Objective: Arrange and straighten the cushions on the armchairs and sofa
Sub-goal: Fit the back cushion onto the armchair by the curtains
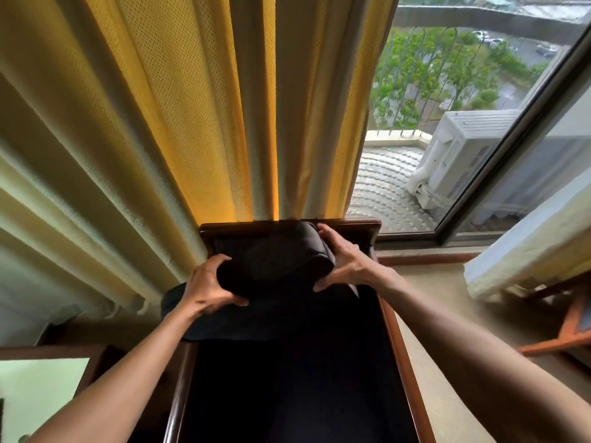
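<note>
A dark back cushion [275, 254] stands against the wooden backrest [348, 227] of an armchair right in front of me. My left hand [206, 284] grips the cushion's lower left corner with curled fingers and thumb. My right hand [343, 259] grips its right side, fingers spread over the top edge. Below lies the black seat cushion [287, 378], filling the frame between the two wooden armrests [403, 356]. Its back left corner bulges out over the left armrest.
Yellow curtains [192, 107] hang just behind the chair. A window [447, 91] at the right looks onto a balcony with an air-conditioner unit [460, 155]. A glass-topped side table [41, 394] stands at the lower left; a wooden chair frame [569, 334] stands at the right.
</note>
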Demonstrator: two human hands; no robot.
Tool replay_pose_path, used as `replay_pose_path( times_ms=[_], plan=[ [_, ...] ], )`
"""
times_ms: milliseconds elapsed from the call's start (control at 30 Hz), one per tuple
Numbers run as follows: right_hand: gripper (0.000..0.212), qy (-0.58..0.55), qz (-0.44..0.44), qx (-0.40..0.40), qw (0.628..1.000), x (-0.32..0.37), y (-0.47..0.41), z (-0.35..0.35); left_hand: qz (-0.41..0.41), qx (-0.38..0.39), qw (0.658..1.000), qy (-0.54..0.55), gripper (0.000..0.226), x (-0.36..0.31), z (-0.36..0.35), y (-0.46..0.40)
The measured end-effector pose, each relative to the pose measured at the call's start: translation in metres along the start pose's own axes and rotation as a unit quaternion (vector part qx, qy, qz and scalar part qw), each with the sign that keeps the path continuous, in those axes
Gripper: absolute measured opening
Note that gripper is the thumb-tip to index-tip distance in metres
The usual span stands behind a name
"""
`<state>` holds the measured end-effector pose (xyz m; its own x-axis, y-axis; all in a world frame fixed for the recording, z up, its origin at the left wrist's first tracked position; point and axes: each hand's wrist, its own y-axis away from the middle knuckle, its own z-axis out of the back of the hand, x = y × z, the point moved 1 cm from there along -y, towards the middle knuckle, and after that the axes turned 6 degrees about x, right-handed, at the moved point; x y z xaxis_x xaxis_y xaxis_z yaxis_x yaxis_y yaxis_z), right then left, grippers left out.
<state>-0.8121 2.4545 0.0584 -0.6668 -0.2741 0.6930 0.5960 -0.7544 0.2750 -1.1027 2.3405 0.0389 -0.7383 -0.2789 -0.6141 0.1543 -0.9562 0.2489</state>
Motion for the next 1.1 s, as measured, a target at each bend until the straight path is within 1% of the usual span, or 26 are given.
replay_pose_path(
  times_ms=[33, 67, 100, 133, 167, 233, 267, 300, 367, 400, 433, 500, 567, 633, 700, 733, 800, 867, 900, 1000, 1100],
  plan=[
    [0.131, 0.008, -0.019, 0.007, 1.000, -0.012, 0.003, -0.018, 0.003, 0.008, 1.000, 0.010, 0.095, 0.008, -0.011, 0.011],
    [0.125, 0.007, -0.015, 0.003, 1.000, -0.023, 0.004, -0.032, -0.002, 0.006, 1.000, 0.010, 0.089, 0.014, -0.020, 0.020],
    [0.118, 0.004, -0.002, -0.009, 1.000, -0.027, 0.004, -0.038, -0.012, -0.003, 1.000, 0.009, 0.086, 0.015, -0.025, 0.025],
    [0.112, 0.001, 0.012, -0.025, 1.000, -0.027, 0.003, -0.037, -0.021, -0.006, 1.000, 0.008, 0.088, 0.013, -0.025, 0.026],
    [0.109, -0.002, 0.021, -0.033, 0.999, -0.027, 0.001, -0.034, -0.031, 0.007, 0.999, -0.008, 0.096, 0.008, -0.023, 0.026],
    [0.108, -0.003, 0.032, -0.044, 0.999, -0.023, 0.001, -0.030, -0.065, 0.046, 0.996, -0.049, 0.120, -0.014, -0.020, 0.021],
    [0.109, -0.002, 0.036, -0.050, 0.998, -0.021, 0.002, -0.033, -0.075, 0.053, 0.994, -0.056, 0.130, -0.030, -0.020, 0.019],
    [0.108, -0.001, 0.044, -0.051, 0.998, -0.017, 0.004, -0.038, -0.081, 0.053, 0.993, -0.073, 0.137, -0.052, -0.024, 0.019],
    [0.108, -0.003, 0.085, -0.045, 0.995, -0.010, 0.007, -0.054, -0.085, 0.044, 0.984, -0.153, 0.142, -0.092, -0.038, 0.020],
    [0.109, -0.011, 0.106, -0.044, 0.993, -0.010, 0.009, -0.063, -0.075, 0.032, 0.977, -0.198, 0.139, -0.107, -0.045, 0.022],
    [0.112, -0.023, 0.113, -0.038, 0.993, -0.012, 0.011, -0.069, -0.060, 0.009, 0.971, -0.229, 0.130, -0.114, -0.049, 0.022],
    [0.125, -0.019, 0.100, 0.002, 0.995, -0.028, 0.016, -0.080, -0.048, -0.039, 0.967, -0.247, 0.097, -0.111, -0.047, 0.024],
    [0.134, 0.014, 0.065, 0.046, 0.997, -0.049, 0.017, -0.097, -0.061, -0.069, 0.972, -0.214, 0.071, -0.100, -0.045, 0.032],
    [0.137, 0.039, 0.017, 0.034, 0.999, -0.066, 0.015, -0.113, -0.072, -0.085, 0.981, -0.159, 0.052, -0.093, -0.045, 0.045],
    [0.132, 0.064, -0.026, 0.029, 0.997, -0.069, 0.014, -0.122, -0.072, -0.096, 0.986, -0.114, 0.037, -0.088, -0.045, 0.062],
    [0.126, 0.079, -0.031, 0.032, 0.996, -0.069, 0.013, -0.124, -0.073, -0.095, 0.988, -0.093, 0.031, -0.086, -0.044, 0.068],
    [0.105, 0.088, 0.011, 0.034, 0.996, -0.067, 0.011, -0.125, -0.079, -0.089, 0.992, -0.050, 0.025, -0.079, -0.038, 0.078],
    [0.081, 0.089, 0.060, 0.029, 0.994, -0.058, 0.005, -0.115, -0.075, -0.096, 0.992, -0.025, 0.025, -0.076, -0.024, 0.086],
    [0.074, 0.093, 0.074, 0.031, 0.992, -0.050, 0.002, -0.106, -0.068, -0.104, 0.992, -0.014, 0.027, -0.075, -0.013, 0.090],
    [0.070, 0.123, 0.113, 0.066, 0.984, -0.019, -0.010, -0.076, -0.045, -0.119, 0.991, 0.046, 0.032, -0.072, 0.016, 0.102],
    [0.069, 0.196, 0.130, 0.099, 0.967, 0.009, -0.019, -0.050, -0.028, -0.125, 0.988, 0.080, 0.036, -0.065, 0.019, 0.117]
  ],
)
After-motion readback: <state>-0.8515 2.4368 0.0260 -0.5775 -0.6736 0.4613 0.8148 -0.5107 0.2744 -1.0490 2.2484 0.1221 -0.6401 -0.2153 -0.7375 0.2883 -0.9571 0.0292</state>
